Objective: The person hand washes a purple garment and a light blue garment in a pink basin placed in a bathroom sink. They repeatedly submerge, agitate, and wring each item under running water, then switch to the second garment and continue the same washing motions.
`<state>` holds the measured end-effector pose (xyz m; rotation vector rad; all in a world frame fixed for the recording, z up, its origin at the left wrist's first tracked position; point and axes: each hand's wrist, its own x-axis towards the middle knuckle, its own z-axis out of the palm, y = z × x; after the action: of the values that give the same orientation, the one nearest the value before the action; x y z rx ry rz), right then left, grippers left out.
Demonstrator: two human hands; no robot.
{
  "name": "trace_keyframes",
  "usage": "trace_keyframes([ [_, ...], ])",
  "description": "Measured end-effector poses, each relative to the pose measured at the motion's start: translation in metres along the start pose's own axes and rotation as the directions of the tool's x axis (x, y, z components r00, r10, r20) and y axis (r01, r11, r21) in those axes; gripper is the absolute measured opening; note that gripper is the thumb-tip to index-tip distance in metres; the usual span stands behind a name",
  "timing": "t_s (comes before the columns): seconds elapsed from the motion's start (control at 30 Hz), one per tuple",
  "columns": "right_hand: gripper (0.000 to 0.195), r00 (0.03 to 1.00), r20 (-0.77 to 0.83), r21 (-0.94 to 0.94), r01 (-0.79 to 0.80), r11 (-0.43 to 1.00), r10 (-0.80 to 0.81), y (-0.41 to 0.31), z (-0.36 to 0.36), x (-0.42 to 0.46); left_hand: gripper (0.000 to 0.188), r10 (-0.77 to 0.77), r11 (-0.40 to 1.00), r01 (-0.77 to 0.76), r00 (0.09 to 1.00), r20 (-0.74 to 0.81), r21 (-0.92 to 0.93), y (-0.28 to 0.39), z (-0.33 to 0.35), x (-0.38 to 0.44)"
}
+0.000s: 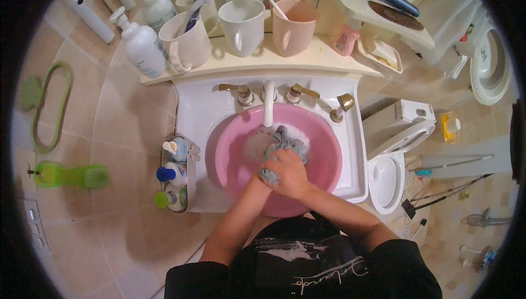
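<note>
A wet grey cloth (291, 143) is bunched up over a pink plastic basin (230, 171). My right hand (291, 174) lies on top and grips the cloth, and a wad of it bulges out near the left wrist. My left hand (264, 185) is pressed against the right one with the cloth between them; most of its fingers are hidden. Soapy water (257, 145) with white foam shows in the basin. The basin stands in a white washbasin (197, 105), under the white spout of a faucet (268, 103).
Brass-coloured tap handles (304, 91) flank the spout. Behind them a shelf (246, 65) carries cups (241, 25), a pump bottle (141, 48) and a soap dish (382, 54). A caddy of bottles (176, 175) sits at the left rim. To the right is a toilet (386, 184).
</note>
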<state>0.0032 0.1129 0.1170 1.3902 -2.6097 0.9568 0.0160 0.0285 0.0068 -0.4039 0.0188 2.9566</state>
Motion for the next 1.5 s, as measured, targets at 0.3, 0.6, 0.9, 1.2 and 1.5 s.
trace_keyframes([
  [0.3,0.034,0.941,-0.052,0.129,-0.325,0.937,0.334,0.028,0.024,0.003,0.032,0.022,0.983,-0.018,1.0,-0.021,0.183,0.012,-0.008,0.01],
  [0.6,0.025,0.755,-0.001,0.249,-0.635,0.731,0.656,0.082,0.032,0.021,0.029,0.112,0.981,-0.038,0.909,-0.401,0.189,0.001,0.037,0.0],
  [0.9,0.046,0.542,0.62,0.668,-0.744,-0.019,0.567,0.084,0.011,-0.032,0.048,0.136,0.946,-0.051,0.959,-0.25,0.321,0.013,0.059,-0.016],
  [1.2,0.034,0.753,0.388,0.548,-0.652,0.524,0.532,0.082,-0.001,-0.026,0.04,-0.023,0.861,0.33,0.785,-0.619,0.387,0.004,0.046,-0.006],
  [1.5,0.008,0.987,0.159,0.115,-0.004,0.993,-0.014,-0.006,-0.016,-0.006,0.033,-0.226,0.932,0.267,0.956,-0.186,0.243,0.015,0.029,-0.003],
])
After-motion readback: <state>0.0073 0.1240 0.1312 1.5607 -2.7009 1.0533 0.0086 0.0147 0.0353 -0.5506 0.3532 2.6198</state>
